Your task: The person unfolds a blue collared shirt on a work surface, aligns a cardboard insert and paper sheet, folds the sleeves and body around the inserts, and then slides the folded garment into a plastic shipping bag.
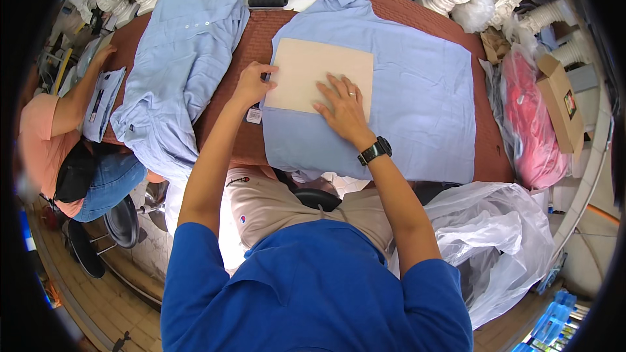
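A light blue shirt (pixel 417 111) lies spread flat on the table in front of me, with its collar toward the far side. On top of it rests a beige rectangular board (pixel 306 58). My right hand (pixel 345 107), wearing a ring and with a black watch at the wrist, presses flat on the board's right part, fingers spread. At the board's left edge is my left hand (pixel 256 83), thumb and forefinger apart, fingertips touching the edge and the shirt's side. A white label (pixel 254 115) sticks out from the shirt just below that hand.
A second light blue shirt (pixel 189 45) lies to the left. Beyond it, a co-worker's arm (pixel 72 94) reaches over a folded shirt (pixel 104 101). A thread spool (pixel 268 1) lies at the far edge. Plastic bags (pixel 495 241) and a cardboard box (pixel 561 104) are at right.
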Tool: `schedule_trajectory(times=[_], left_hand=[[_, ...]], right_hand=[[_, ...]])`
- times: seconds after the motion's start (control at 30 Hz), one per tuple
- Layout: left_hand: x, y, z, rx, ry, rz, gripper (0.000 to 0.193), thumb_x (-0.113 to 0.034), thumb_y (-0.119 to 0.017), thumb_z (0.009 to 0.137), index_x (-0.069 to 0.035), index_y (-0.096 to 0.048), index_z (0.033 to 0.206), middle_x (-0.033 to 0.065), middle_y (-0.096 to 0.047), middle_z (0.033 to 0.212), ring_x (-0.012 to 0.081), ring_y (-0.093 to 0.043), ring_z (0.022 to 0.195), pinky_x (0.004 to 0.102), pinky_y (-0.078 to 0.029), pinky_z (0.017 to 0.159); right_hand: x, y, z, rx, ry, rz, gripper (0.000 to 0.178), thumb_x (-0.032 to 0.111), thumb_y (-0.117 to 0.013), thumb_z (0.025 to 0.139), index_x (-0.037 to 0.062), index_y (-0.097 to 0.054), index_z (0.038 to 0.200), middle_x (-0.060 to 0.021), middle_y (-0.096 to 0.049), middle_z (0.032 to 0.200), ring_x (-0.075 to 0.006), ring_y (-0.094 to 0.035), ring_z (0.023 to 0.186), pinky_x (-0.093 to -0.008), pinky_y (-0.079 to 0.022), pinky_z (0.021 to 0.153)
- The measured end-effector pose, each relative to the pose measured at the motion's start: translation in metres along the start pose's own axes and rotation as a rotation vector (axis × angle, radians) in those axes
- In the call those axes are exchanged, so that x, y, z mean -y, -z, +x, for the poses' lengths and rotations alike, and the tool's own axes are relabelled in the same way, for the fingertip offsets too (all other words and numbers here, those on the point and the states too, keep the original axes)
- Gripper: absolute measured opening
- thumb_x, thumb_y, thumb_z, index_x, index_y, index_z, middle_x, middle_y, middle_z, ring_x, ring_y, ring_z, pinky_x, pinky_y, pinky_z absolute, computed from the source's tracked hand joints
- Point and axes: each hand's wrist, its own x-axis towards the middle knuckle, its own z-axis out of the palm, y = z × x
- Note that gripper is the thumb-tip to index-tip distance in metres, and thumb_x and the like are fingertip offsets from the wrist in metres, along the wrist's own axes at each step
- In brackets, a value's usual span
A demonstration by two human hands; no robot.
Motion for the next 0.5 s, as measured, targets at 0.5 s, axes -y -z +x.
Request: schedule_trajectory(times=[0.5], left_hand=[[0.0021,-0.0029,0.0012,-0.016,-0.03,0.068,0.045,0.001,-0.079,0.075,-0.007,-0.072,0.119,0.012,-0.065,0.114,0.0201,-0.07,0.079,0.0317,-0.056,0.073]], right_hand=[[0.0063,0.001,-0.0016,0.017,-0.028,-0.034,0.049,0.039,-0.064,0.094,0.017,-0.059,0.137,-0.0102,-0.042,0.153,-0.0385,-0.032,0.143,-0.0582,-0.024,0.116]])
